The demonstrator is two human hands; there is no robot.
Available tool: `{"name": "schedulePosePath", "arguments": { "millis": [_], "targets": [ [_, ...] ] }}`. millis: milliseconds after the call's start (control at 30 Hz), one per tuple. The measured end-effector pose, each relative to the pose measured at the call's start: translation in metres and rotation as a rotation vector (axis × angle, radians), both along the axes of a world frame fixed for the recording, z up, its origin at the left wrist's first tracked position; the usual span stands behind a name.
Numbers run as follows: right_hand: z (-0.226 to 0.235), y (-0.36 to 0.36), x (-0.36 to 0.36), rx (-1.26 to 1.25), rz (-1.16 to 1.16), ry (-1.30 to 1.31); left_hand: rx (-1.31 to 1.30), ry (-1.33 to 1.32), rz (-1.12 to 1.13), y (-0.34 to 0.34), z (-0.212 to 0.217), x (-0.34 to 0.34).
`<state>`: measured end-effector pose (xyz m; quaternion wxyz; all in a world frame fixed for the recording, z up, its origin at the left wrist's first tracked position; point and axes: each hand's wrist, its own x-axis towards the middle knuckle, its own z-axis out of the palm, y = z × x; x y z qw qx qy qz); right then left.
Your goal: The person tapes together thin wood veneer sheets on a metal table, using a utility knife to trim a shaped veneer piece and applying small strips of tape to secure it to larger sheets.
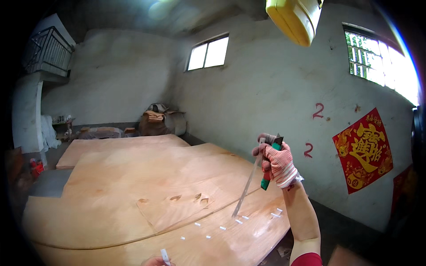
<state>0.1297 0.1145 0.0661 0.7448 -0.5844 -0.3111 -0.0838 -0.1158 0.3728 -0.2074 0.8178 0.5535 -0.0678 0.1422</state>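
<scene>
Veneer sheets (146,195) are lying stacked in broad thin layers across the work surface, filling the lower half of my view. I am watching the right hand (277,162), gloved in knit fabric, raised above the right part of the top sheet; its fingers are wrapping tight around a green-handled tool (267,170), and a long thin tape strip (248,181) is running from that fist down to the wood, its lower end touching near a row of small white tape pieces (222,228) (they are dotting a seam or crack line in the sheet). The left hand (156,261) is only just poking in at the bottom edge, pinching a short white tape bit (165,256) between fingertips; most of it is cut off, so I cannot tell more of its grip.

Several knot holes or tears (195,198) are showing near the middle of the top sheet.

Risks, as I am judging them: the strip is hanging taut and narrow, so a twist could make it fold on itself or land off the seam. The veneer is looking thin and already split, so pressing hard with the tool could be lengthening a crack. The sheet's right edge is overhanging, and weight there could be bending it.
</scene>
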Motion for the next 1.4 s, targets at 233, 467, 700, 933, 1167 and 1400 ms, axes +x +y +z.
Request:
{"name": "schedulePosePath", "arguments": {
  "millis": [233,467,700,933,1167,1400],
  "targets": [
    [0.051,-0.041,0.007,0.063,-0.078,-0.284,-0.004,-0.018,0.056,0.005,-0.003,-0.002],
    [0.14,-0.075,-0.021,0.329,-0.433,-0.658,0.016,-0.012,0.106,0.002,0.005,-0.007],
    [0.19,-0.053,-0.066,0.384,-0.196,-0.81,-0.009,-0.057,0.128,-0.01,0.017,-0.017],
    [0.163,-0.022,-0.055,0.117,-0.141,-0.309,-0.063,-0.086,0.09,-0.03,0.012,-0.009],
    [-0.102,0.007,-0.023,-0.528,0.163,0.21,0.354,0.251,0.096,-0.035,0.021,0.025],
    [-0.204,0.042,-0.068,-0.714,0.61,0.459,-0.013,-0.06,-0.311,-0.053,-0.02,0.067]
  ]
}}
